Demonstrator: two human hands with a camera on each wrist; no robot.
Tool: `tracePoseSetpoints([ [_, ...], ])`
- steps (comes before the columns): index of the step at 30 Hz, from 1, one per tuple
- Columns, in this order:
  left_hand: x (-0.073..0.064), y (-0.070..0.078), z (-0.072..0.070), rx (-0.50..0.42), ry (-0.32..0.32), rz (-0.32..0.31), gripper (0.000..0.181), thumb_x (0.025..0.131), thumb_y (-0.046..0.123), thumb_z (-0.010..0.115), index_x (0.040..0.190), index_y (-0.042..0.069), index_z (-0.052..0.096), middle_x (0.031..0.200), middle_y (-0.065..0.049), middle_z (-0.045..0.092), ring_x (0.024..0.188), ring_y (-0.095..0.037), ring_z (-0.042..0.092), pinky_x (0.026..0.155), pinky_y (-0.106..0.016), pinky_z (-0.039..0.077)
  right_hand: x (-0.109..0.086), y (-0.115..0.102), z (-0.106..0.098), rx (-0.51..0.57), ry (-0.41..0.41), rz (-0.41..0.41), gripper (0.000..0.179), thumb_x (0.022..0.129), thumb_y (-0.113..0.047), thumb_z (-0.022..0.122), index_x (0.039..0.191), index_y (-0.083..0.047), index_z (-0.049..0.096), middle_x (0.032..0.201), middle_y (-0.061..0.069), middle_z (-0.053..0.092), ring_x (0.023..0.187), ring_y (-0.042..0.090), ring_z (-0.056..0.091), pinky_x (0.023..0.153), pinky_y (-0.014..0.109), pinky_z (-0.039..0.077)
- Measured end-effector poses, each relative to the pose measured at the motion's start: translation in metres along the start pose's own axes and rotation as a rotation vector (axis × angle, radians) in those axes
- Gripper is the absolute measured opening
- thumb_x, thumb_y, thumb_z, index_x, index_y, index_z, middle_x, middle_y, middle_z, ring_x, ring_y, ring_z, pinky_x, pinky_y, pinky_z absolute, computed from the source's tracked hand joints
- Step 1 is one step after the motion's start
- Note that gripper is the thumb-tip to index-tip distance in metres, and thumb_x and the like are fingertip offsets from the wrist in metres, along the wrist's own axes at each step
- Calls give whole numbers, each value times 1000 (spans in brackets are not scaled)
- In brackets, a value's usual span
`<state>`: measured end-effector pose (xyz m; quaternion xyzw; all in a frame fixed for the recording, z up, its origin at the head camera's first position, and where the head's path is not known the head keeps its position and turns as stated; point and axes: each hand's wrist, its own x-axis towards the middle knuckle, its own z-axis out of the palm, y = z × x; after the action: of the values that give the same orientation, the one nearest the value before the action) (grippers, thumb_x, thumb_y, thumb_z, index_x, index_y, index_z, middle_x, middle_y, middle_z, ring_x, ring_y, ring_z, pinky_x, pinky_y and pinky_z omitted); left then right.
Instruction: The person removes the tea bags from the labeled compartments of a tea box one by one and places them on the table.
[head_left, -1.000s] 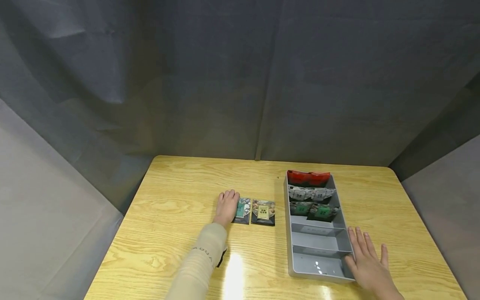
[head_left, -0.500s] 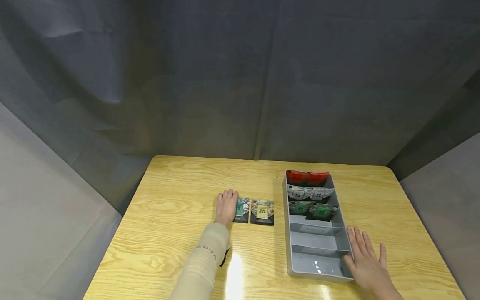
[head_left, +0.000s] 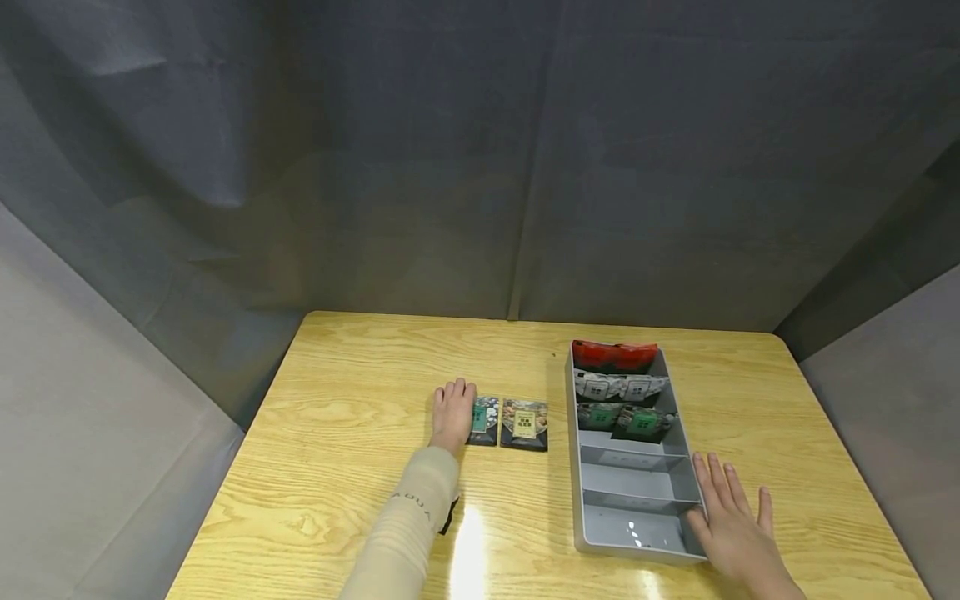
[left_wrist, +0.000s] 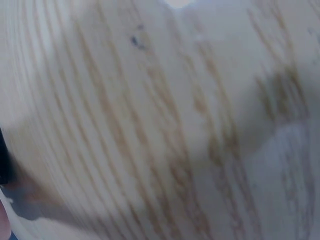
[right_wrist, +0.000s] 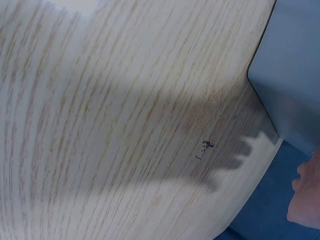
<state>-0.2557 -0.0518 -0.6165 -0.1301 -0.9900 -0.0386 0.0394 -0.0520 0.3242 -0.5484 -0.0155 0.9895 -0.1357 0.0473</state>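
In the head view, my left hand [head_left: 452, 414] lies over the left edge of a flat packet with a teal label [head_left: 486, 421]. Its fingers point away, loosely straight; part of that packet is hidden under them. Right beside it lies a dark packet with a yellow label [head_left: 525, 425]. My right hand [head_left: 731, 521] is spread along the right side of a grey divided tray [head_left: 637, 550], its thumb at the tray's wall. Red packets [head_left: 615, 357], white packets [head_left: 622, 387] and green-labelled packets [head_left: 645, 423] stand in the tray's far compartments.
The wooden table [head_left: 360, 392] carries everything, with dark curtains [head_left: 420, 208] behind it. Two near compartments of the tray show bare floor. In the right wrist view, the tray's corner [right_wrist: 290, 65] stands close to the table's edge.
My left forearm has shifted slightly to the right, while the hand stays over the teal-labelled packet. The right hand keeps its place beside the tray.
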Motion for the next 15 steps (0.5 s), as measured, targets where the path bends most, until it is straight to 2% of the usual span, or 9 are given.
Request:
tracePoseSetpoints([
  [6,1,5,-10,-33,60,3,4,95,18,48,98,18,47,97,1,42,95,-19,39,88,-36,30,0,0,1,-10,12,-7,69,96,-31,34,146,-17,-10,152,15,-3,136,26,-20,95,53,-28],
  [10,5,18,-22,-42,130,35,13,96,27,45,105,17,49,97,1,45,97,-19,42,88,-36,31,0,0,-1,-2,-3,0,68,96,-32,34,146,-17,-10,152,15,-3,137,31,-15,95,56,-25],
  [15,10,44,-37,16,170,105,22,97,32,41,114,19,48,104,2,47,103,-18,43,91,-36,31,1,1,-2,-1,-37,7,67,97,-33,32,146,-17,-12,152,16,-5,137,35,-13,95,59,-23],
])
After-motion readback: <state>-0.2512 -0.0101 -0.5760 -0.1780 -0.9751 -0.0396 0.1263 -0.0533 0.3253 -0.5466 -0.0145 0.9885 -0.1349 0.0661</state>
